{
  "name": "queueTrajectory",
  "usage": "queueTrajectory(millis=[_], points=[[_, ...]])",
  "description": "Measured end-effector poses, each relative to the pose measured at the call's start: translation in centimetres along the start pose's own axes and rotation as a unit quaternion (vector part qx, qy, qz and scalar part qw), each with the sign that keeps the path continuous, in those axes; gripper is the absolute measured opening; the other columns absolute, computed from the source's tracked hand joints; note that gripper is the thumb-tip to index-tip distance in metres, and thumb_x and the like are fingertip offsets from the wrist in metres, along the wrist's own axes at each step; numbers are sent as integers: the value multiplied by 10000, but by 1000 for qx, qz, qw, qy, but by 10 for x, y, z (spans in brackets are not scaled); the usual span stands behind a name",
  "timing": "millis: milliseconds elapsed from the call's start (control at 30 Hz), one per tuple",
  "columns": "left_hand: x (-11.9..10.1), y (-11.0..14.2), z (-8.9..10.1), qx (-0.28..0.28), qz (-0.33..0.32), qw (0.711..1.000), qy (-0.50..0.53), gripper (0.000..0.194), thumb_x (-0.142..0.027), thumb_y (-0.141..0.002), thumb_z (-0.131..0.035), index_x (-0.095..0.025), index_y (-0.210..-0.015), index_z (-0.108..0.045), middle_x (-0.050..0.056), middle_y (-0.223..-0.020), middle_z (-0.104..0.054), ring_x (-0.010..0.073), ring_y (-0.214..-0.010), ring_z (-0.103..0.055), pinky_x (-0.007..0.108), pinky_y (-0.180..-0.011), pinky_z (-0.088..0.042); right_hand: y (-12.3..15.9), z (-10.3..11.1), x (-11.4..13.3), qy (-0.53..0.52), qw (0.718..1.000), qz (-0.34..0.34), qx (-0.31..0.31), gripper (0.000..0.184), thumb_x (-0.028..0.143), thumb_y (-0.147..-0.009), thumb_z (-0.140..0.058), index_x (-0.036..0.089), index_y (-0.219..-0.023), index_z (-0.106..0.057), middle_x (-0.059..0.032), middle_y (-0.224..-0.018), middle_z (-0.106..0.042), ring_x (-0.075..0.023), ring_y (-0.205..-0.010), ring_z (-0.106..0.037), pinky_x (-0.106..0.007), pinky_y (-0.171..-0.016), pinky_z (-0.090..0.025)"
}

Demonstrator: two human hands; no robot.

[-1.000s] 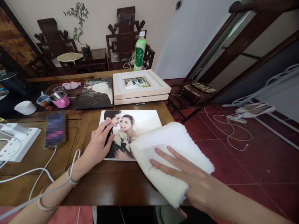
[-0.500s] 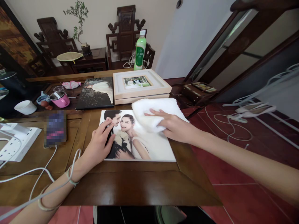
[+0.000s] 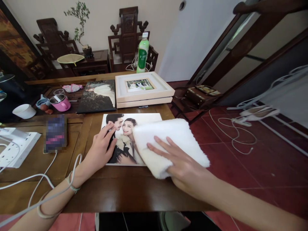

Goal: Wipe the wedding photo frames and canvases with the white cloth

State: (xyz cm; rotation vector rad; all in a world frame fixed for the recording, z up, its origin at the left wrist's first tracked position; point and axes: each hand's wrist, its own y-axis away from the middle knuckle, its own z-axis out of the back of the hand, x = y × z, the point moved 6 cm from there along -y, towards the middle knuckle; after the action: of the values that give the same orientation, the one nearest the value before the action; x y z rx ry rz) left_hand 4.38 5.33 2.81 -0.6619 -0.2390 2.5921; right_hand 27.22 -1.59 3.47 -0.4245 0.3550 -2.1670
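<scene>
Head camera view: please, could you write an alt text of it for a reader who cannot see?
The right hand lies with spread fingers on a fluffy white cloth, which partly covers a printed photo of two people; the left hand rests on the photo's left side. Behind, on the wooden table, are stacked pale frames and a dark picture.

My right hand (image 3: 179, 160) presses a white cloth (image 3: 166, 138) over the right part of a photo panel (image 3: 124, 141), near the front edge of the table (image 3: 115, 189). My left hand (image 3: 102, 146) rests on the panel's left side, fingers spread.
</scene>
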Motion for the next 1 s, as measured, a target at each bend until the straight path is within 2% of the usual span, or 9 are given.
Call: queueTrajectory(millis=[133, 267, 433, 567, 700, 833, 900, 1000], points=[[0, -1, 0, 1, 1, 1000, 2, 416, -277, -1013, -395, -217, -1422, -432, 158, -1532, -406, 289, -1462, -324, 527, -1137, -342, -1, 2, 25, -4, 999, 40, -2, 293, -56, -699, -528, 177, -580, -659, -139, -1460, -513, -388, -1444, -262, -661, -1147, -279], [0, -1, 0, 10, 4, 1000, -1, 420, -276, -1015, -391, -224, -1430, -421, 157, -1545, -388, 293, -1466, -315, 537, -1131, -345, -11, 0, 26, -16, 998, 64, 17, 242, -16, -730, -570, 164, -650, -711, -159, -1450, -520, -398, -1439, -272, -651, -1154, -267], [-1, 0, 0, 4, -3, 1000, -1, 417, -269, -1018, -380, -197, -1426, -426, 169, -1535, -399, 282, -1464, -321, 526, -1138, -339, -32, -5, 9, -37, 992, 50, 107, 245, -24, -684, -581, 146, -737, -749, -153, -1469, -498, -413, -1416, -321, -644, -1143, -279], [0, 1, 0, 2, -2, 1000, 1, 417, -273, -1012, -393, -207, -1421, -435, 167, -1530, -408, 288, -1462, -325, 522, -1127, -352, -54, -10, -14, -18, 989, 26, 141, 328, -64, -660, -577, 151, -817, -769, -138, -1469, -495, -414, -1410, -328, -657, -1123, -297], [0, 2, 0, 3, 5, 1000, -3, 413, -269, -1012, -389, -191, -1414, -442, 170, -1530, -409, 289, -1461, -325, 523, -1121, -357, -71, -11, -45, -6, 992, -9, 129, 287, -53, -671, -592, 152, -782, -760, -144, -1455, -505, -402, -1395, -362, -642, -1117, -321], [-1, 1, 0, 3, 4, 1000, 1, 411, -273, -1013, -389, -191, -1412, -439, 167, -1529, -412, 280, -1463, -322, 516, -1131, -346, -79, -10, -74, 1, 991, -63, 115, 381, -99, -619, -524, 138, -809, -753, -143, -1468, -490, -394, -1397, -360, -632, -1116, -334], [-1, 1, 0, 4, 6, 1000, 3, 411, -270, -1013, -388, -200, -1416, -435, 163, -1531, -410, 278, -1464, -321, 517, -1133, -342, -78, -10, -79, 5, 990, -82, 112, 413, -112, -600, -503, 135, -814, -755, -143, -1467, -493, -399, -1397, -361, -643, -1112, -332], [-1, 0, 0, 8, 7, 1000, 1, 418, -273, -1013, -387, -207, -1424, -428, 161, -1533, -406, 287, -1463, -321, 526, -1128, -349, -68, -11, -67, 24, 991, -82, 105, 360, -86, -619, -541, 149, -787, -756, -143, -1474, -488, -414, -1397, -362, -671, -1097, -335]])
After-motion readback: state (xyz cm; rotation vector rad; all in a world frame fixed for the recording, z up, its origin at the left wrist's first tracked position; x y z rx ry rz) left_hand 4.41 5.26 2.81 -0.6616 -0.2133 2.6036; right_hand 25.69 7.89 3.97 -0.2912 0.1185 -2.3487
